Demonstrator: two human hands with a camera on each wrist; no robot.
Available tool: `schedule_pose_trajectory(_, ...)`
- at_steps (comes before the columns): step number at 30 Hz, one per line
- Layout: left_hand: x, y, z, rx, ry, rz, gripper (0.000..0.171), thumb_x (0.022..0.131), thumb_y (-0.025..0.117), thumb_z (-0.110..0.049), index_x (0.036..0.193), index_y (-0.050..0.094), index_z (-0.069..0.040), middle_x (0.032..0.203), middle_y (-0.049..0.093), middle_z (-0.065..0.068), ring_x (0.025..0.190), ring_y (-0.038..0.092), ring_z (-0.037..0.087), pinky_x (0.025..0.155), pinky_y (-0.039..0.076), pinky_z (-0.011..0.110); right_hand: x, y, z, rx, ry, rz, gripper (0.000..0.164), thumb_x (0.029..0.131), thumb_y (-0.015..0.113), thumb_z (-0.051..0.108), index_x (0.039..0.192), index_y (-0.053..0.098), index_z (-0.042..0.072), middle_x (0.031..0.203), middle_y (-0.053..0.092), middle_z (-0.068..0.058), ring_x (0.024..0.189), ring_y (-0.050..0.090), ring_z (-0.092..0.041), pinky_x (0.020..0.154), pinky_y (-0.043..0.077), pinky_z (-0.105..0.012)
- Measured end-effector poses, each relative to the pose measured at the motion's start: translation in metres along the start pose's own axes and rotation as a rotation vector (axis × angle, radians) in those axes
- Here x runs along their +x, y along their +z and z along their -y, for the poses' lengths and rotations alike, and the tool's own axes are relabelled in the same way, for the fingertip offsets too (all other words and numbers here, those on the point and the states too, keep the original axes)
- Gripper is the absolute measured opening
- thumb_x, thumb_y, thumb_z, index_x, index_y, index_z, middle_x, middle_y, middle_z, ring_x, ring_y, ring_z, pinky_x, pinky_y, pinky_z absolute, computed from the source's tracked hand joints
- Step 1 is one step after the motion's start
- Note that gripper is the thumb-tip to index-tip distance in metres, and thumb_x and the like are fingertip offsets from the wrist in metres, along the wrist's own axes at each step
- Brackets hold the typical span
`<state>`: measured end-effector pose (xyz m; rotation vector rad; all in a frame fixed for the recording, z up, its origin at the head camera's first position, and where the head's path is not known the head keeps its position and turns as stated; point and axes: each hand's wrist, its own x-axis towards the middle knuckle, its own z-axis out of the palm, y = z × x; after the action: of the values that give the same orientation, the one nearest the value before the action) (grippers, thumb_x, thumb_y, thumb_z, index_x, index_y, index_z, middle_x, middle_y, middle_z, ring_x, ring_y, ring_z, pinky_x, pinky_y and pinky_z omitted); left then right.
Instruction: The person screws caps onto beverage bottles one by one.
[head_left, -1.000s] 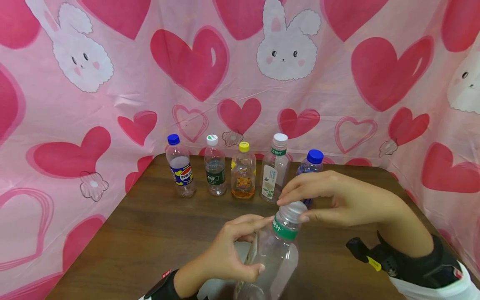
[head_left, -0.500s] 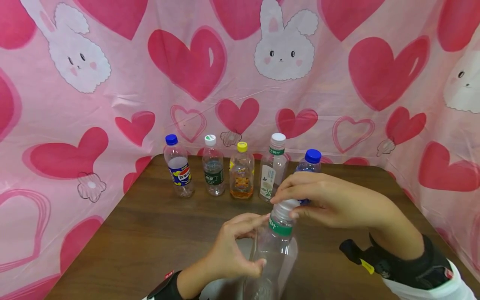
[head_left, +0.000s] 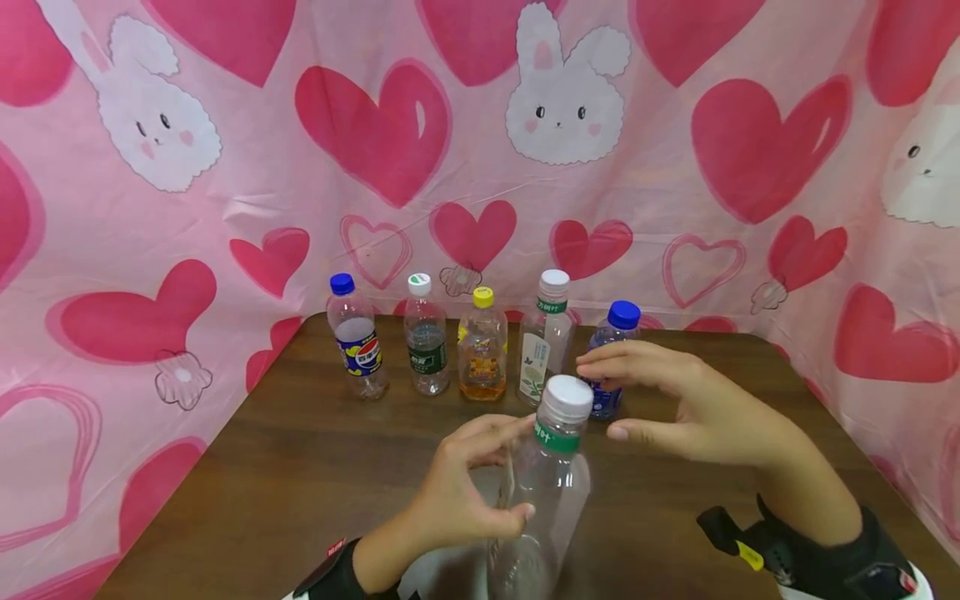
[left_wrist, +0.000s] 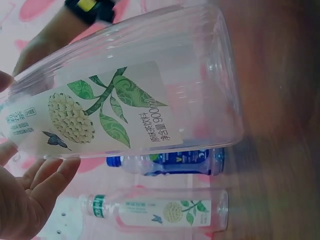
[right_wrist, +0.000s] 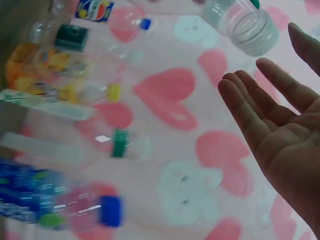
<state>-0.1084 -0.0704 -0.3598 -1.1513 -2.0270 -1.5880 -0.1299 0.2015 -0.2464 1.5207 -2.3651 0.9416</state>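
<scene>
A large clear plastic bottle (head_left: 543, 492) with a white cap (head_left: 567, 396) and a green neck band stands close to me, tilted slightly. My left hand (head_left: 468, 483) grips it round the upper body, thumb on the near side. In the left wrist view, the bottle's label (left_wrist: 95, 107) shows a white flower with green leaves; nothing but air is visible inside. Just right of the cap, apart from it, my right hand (head_left: 675, 408) is held with fingers extended and thumb spread. The right wrist view shows this hand (right_wrist: 285, 110) holding nothing, beside the capped neck.
Along the table's (head_left: 300, 467) back stand a blue-capped Pepsi bottle (head_left: 358, 342), a green-labelled bottle (head_left: 426, 346), a yellow-capped bottle (head_left: 483, 350) with some amber liquid, a matching clear bottle (head_left: 542, 342) and a blue-labelled bottle (head_left: 606, 400). A pink heart-print cloth (head_left: 480, 179) hangs behind.
My right hand has let go of the white cap and moved off to the right, its fingers spreading. The left hand keeps its grip on the bottle, which has shifted slightly left.
</scene>
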Motion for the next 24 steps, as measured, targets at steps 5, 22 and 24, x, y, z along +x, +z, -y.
schedule_pose_trajectory(5,0.002,-0.004,0.006,-0.010,-0.046,-0.033,0.074,0.064,0.081,-0.001,0.134,0.059,-0.008,0.120,0.062,0.008,0.098,0.060,0.019,0.076,0.058,0.034,-0.036,0.034,-0.027,0.041,0.143,-0.040,0.056,0.083,0.078,0.010,0.134,0.056,0.011,0.129,0.058,-0.003,0.110,0.061,-0.017,0.086,0.055,-0.031)
schedule_pose_trajectory(22,0.017,-0.005,0.013,-0.012,-0.077,-0.051,0.074,0.066,0.083,-0.005,0.135,0.059,-0.012,0.125,0.059,0.005,0.102,0.059,0.021,0.080,0.057,0.034,-0.093,0.125,-0.032,-0.050,0.402,0.309,0.049,0.086,0.071,0.045,0.126,0.063,0.017,0.121,0.059,0.005,0.108,0.058,-0.014,0.088,0.053,-0.039)
schedule_pose_trajectory(24,0.026,0.002,0.015,-0.025,-0.097,-0.040,0.074,0.066,0.084,-0.006,0.136,0.058,-0.013,0.126,0.058,0.004,0.104,0.058,0.021,0.082,0.057,0.033,-0.095,0.129,-0.032,-0.083,0.357,0.315,0.047,0.086,0.072,0.044,0.124,0.064,0.017,0.120,0.060,0.003,0.107,0.058,-0.014,0.087,0.054,-0.038)
